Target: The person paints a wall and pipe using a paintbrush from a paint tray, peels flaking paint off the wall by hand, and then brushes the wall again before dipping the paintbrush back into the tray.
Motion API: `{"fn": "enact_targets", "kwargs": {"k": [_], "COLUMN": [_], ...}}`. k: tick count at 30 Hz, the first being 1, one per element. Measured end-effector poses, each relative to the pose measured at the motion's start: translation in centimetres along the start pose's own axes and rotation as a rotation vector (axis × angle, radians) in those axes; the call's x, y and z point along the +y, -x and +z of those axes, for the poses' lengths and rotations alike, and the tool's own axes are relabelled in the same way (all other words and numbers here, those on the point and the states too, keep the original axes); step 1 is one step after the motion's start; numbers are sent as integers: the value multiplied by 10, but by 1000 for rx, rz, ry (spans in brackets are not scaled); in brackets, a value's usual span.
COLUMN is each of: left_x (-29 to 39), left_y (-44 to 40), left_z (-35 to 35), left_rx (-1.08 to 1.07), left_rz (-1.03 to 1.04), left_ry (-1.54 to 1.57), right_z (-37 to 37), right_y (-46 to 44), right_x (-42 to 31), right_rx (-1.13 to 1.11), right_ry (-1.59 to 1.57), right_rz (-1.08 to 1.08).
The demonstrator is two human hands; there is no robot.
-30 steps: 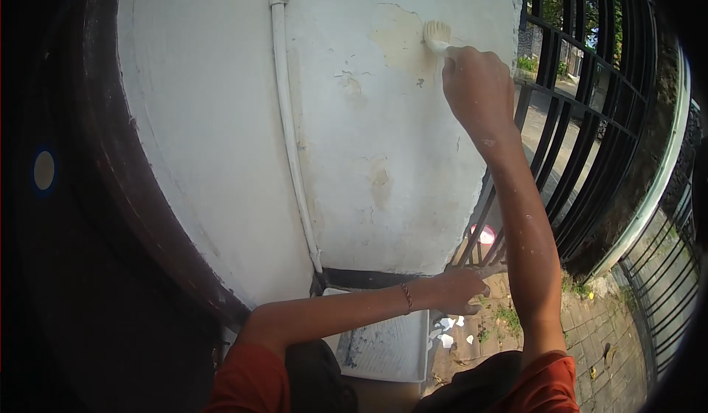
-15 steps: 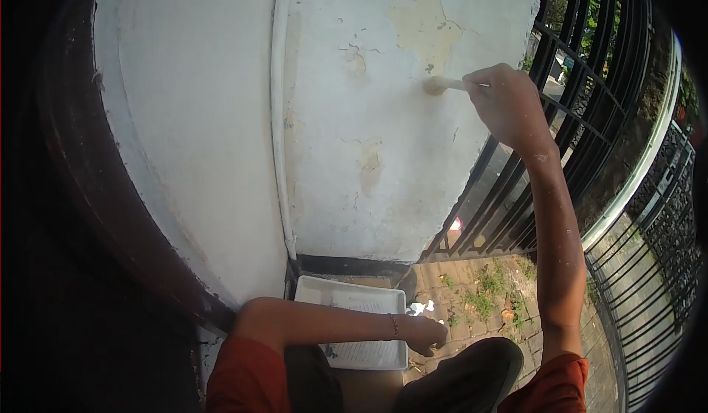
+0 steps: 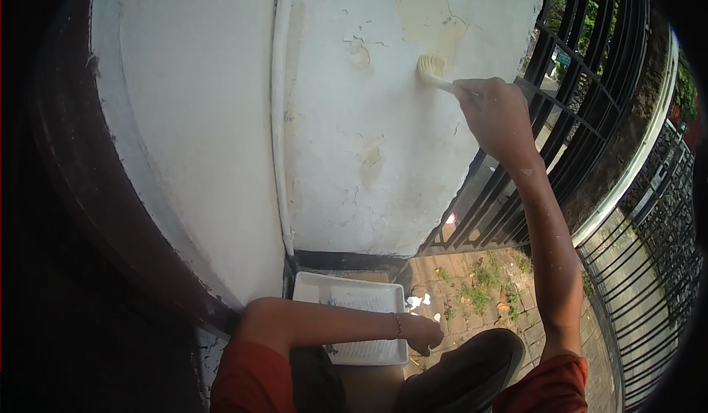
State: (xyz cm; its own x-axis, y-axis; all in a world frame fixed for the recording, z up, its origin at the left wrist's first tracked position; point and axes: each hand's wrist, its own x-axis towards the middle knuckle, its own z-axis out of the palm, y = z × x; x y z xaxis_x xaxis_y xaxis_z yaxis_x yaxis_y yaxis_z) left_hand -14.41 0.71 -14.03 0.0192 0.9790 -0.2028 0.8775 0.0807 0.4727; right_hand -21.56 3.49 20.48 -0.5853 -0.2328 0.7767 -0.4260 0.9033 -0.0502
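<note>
Your right hand (image 3: 498, 114) is pinching the brush (image 3: 436, 76) by its handle (image 3: 445, 84), with the fingers bent close together, and the bristles (image 3: 428, 64) are resting on the white wall (image 3: 391, 214) by the low end of a tan patch (image 3: 431, 18). Your left hand (image 3: 424, 333) is hanging just past the right edge of the paint tray (image 3: 354, 287), its fingers curling loosely down, and I cannot tell if it is holding anything.
</note>
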Motion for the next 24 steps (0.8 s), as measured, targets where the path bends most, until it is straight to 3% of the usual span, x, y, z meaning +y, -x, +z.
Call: {"fn": "enact_targets", "kwargs": {"k": [6, 10, 12, 14, 16, 18, 20, 21, 24], "left_x": [13, 38, 70, 85, 126, 160, 179, 183, 178], "left_y": [-2, -2, 15, 13, 11, -4, -22, -29, 16], "left_z": [-5, -6, -16, 15, 12, 15, 45, 59, -2], "left_rx": [-78, -51, -72, 128, -32, -446, -560, -664, -644], "left_rz": [-53, 38, 5, 269, 187, -23, -59, -100, -46], "left_ry": [-35, -83, 127, -46, -54, 4, 32, 40, -33], "right_z": [45, 90, 122, 155, 191, 222, 247, 257, 288], "right_y": [80, 131, 163, 199, 245, 277, 295, 304, 327], "right_x": [8, 22, 33, 35, 37, 31, 16, 11, -3], "right_rx": [-551, -830, -1034, -1252, -1200, -1128, -1116, -996, -875], "right_ry": [-48, -103, -163, -197, -219, -227, -298, -364, -384], "right_rz": [48, 5, -116, -64, -122, -202, -196, -240, -199]}}
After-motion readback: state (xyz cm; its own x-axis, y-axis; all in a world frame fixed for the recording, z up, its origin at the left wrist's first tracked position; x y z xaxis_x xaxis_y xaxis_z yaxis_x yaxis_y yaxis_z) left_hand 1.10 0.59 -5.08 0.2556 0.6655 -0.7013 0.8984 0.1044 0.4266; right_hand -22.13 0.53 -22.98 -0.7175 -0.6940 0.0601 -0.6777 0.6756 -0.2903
